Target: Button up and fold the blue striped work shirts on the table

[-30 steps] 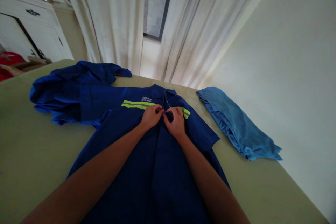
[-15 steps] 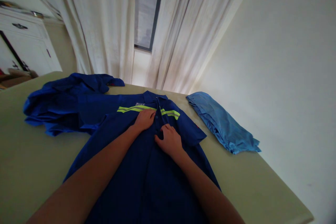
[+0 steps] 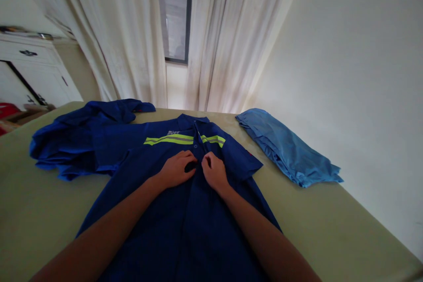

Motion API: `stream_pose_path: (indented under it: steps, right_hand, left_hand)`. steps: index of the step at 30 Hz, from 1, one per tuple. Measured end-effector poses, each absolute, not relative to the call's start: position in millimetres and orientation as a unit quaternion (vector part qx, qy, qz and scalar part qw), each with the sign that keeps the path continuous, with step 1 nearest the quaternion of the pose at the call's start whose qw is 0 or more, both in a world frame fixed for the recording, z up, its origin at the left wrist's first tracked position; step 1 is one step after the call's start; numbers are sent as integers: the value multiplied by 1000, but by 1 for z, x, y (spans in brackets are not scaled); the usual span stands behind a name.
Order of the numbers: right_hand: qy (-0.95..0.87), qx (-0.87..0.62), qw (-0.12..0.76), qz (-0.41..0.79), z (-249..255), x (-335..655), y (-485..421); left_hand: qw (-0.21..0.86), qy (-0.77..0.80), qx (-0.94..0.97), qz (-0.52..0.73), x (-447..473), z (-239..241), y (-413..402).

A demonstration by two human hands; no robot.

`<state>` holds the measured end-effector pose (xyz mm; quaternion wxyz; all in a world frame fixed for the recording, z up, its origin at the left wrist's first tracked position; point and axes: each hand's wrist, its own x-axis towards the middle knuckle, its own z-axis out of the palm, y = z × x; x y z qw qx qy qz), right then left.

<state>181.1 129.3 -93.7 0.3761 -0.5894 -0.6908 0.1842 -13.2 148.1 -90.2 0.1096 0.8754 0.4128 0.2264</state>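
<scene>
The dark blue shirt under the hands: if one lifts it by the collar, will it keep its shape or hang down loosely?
Probably it hangs loosely: the dark blue shirt lies flat on the table and follows it like thin cloth. It is likely light, and pushing would bunch it, like the crumpled garment beside it. Left hand and right hand pinch its front placket.

My work surface is a flat olive-green table (image 3: 33, 211). Directly on it lie three garments: a dark blue shirt (image 3: 185, 224) spread flat at centre, a crumpled dark blue garment (image 3: 76, 136) overlapping it at left, and a folded light blue garment (image 3: 287, 150), possibly several stacked, lying apart at right.
</scene>
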Motion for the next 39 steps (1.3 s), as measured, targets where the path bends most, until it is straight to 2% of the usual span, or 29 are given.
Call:
stream_pose_path:
  steps: [6,8,13,16,24,29,32,37,39]
  right_hand:
    - [-737,-601,296,93,-94,171,122]
    - [-727,-600,312,115,-95,174,125]
    - [-671,-543,431,263,-96,184,134]
    - [-670,-505,451,304,-94,186,135]
    - [-675,-529,450,248,-94,184,133]
    - [-696,-536,422,225,-96,184,132]
    - [-706,-535,414,210,-95,183,132]
    - [-697,-560,395,210,-95,183,131]
    - [-701,-560,389,208,-95,184,131]
  left_hand:
    - [100,404,882,222,-14,-94,154]
    - [88,395,886,225,-13,-95,153]
    - [79,378,889,247,-14,-96,149]
    - [71,368,894,246,-15,-97,150]
    - [56,341,890,297,-14,-93,148]
    - [24,347,900,262,-12,-90,145]
    - [63,367,891,260,-10,-89,144]
    - [231,468,792,316,0,-87,141]
    - [266,492,766,316,3,-87,141]
